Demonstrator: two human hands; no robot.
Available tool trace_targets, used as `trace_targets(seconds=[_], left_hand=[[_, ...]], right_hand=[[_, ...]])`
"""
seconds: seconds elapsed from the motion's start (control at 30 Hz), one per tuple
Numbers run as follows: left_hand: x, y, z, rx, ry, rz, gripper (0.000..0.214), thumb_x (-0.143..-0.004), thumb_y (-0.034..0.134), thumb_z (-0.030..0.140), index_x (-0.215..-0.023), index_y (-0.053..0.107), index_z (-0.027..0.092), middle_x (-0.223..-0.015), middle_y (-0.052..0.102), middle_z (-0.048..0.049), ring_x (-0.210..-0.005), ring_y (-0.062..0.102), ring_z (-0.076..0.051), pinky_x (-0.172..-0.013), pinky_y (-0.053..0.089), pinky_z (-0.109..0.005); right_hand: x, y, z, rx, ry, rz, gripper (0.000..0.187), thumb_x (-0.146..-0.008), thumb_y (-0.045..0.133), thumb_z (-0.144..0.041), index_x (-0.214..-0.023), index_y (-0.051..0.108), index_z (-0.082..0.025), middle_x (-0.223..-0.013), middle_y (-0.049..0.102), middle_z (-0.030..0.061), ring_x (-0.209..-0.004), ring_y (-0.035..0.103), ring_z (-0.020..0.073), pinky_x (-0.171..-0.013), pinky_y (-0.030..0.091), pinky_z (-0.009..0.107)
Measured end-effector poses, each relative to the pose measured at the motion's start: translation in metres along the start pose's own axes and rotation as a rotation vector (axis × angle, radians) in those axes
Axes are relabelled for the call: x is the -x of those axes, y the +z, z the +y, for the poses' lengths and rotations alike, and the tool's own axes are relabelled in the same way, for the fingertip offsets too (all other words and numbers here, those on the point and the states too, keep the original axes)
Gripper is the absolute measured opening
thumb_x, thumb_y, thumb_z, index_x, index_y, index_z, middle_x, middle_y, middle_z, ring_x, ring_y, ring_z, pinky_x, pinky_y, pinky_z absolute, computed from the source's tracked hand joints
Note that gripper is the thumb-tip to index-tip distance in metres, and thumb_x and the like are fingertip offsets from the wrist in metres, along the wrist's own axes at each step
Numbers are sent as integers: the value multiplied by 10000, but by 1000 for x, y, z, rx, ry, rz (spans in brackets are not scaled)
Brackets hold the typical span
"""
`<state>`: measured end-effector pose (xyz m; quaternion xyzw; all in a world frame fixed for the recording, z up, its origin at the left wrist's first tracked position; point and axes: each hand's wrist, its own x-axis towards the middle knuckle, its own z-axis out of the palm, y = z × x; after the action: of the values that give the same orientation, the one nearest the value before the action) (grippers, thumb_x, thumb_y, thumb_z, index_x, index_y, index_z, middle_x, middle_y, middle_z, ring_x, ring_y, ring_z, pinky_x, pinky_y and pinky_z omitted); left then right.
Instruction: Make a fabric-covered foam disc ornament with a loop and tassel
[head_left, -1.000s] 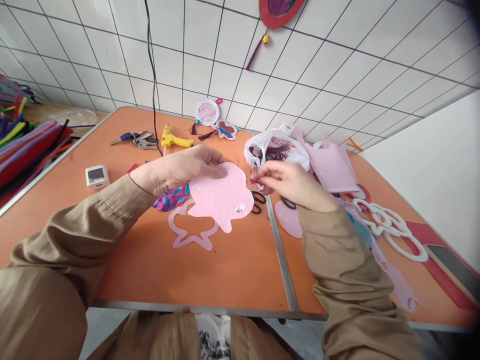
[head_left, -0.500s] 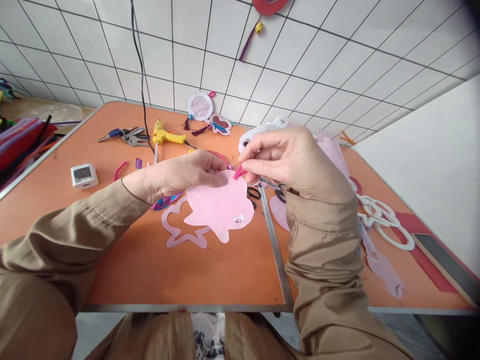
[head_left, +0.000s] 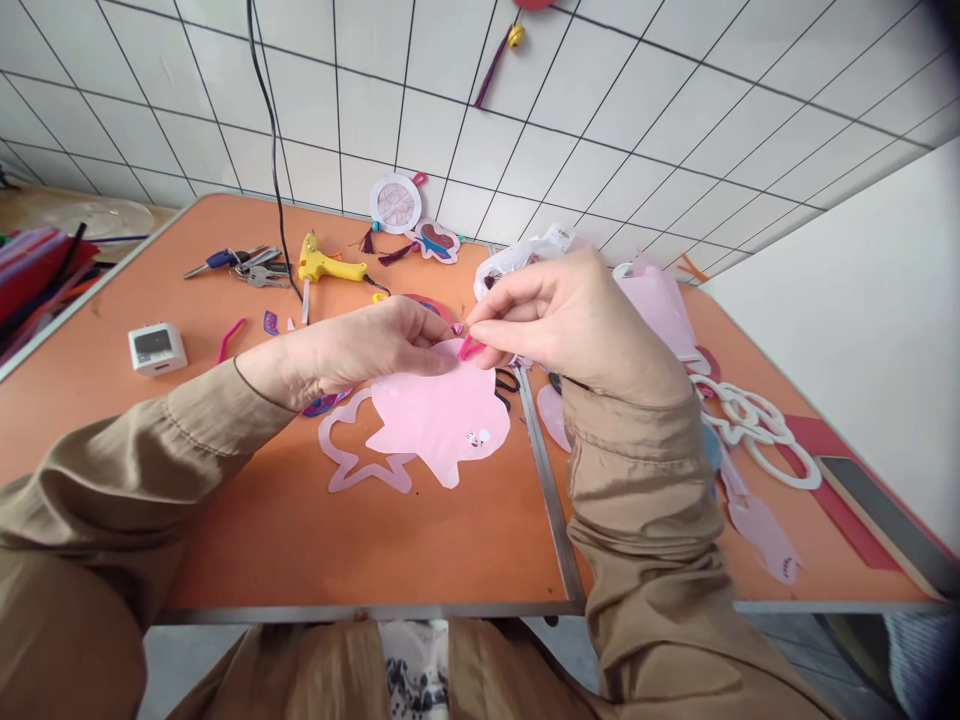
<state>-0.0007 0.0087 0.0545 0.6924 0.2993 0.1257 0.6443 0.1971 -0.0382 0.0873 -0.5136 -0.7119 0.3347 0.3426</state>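
A pink paper cutout (head_left: 435,405) with pointed and rounded edges hangs over the orange table. My left hand (head_left: 390,340) pinches its upper left edge, thumb in front. My right hand (head_left: 536,315) is closed on a short bright-pink pipe cleaner (head_left: 470,349), pressed against the top edge of the cutout. Whether the pipe cleaner is fixed to the paper I cannot tell. Beneath the cutout lies a pale pink star-shaped paper frame (head_left: 341,473). Black scissor handles (head_left: 508,385) show partly behind the cutout.
A yellow glue gun (head_left: 330,263), keys (head_left: 259,266) and a white charger (head_left: 156,349) lie at the left. Finished ornaments (head_left: 396,205) lean by the tiled wall. White rings (head_left: 757,430), pink paper scraps (head_left: 765,525) and a phone (head_left: 885,520) are at the right.
My right hand has shifted slightly left with the pink pipe cleaner, which now lies lower against the cutout's top edge. My left hand keeps its hold. The view has moved a little.
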Motion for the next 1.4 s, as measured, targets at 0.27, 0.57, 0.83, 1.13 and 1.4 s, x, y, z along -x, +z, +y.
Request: trace_targets(seconds=[0.27, 0.57, 0.83, 1.13, 1.4], left_hand=[[1, 3, 3, -7, 6, -2, 217, -803, 751, 264, -654, 625, 168, -587, 440, 18, -498, 377, -65, -437, 247, -208], [0, 6, 0, 30, -30, 0, 223, -800, 782, 362, -774, 695, 158, -572, 483, 30, -450, 374, -55, -418, 253, -201], [0, 6, -4, -67, -23, 44, 171, -852, 717, 308, -761, 701, 164, -552, 449, 29, -426, 346, -56, -401, 196, -226], [-2, 4, -4, 1, 48, 63, 170, -843, 684, 241, -695, 628, 177, -553, 457, 33, -422, 362, -59, -397, 248, -224], [-1, 4, 2, -45, 130, 220, 252, -862, 624, 212, -630, 538, 162, -550, 395, 44, -449, 319, -45, -419, 222, -203]], right_hand=[[-2, 0, 0, 8, 3, -25, 154, -766, 690, -99, -641, 661, -185, -576, 698, 3, -564, 733, 167, -496, 558, 233], [-1, 3, -3, 8, 22, -33, 184, -745, 669, -50, -634, 667, -196, -555, 689, -21, -535, 694, 126, -508, 542, 214], [-3, 4, 2, -37, -8, -56, 186, -741, 687, -43, -637, 668, -196, -559, 676, -25, -532, 694, 129, -503, 550, 217], [-5, 1, 0, -74, -33, 6, 85, -823, 700, -111, -779, 672, -178, -706, 701, 3, -540, 686, 121, -503, 549, 241], [-8, -6, 9, -48, -5, -133, 215, -708, 825, -324, -704, 652, -196, -620, 646, -9, -547, 597, 124, -513, 517, 271]])
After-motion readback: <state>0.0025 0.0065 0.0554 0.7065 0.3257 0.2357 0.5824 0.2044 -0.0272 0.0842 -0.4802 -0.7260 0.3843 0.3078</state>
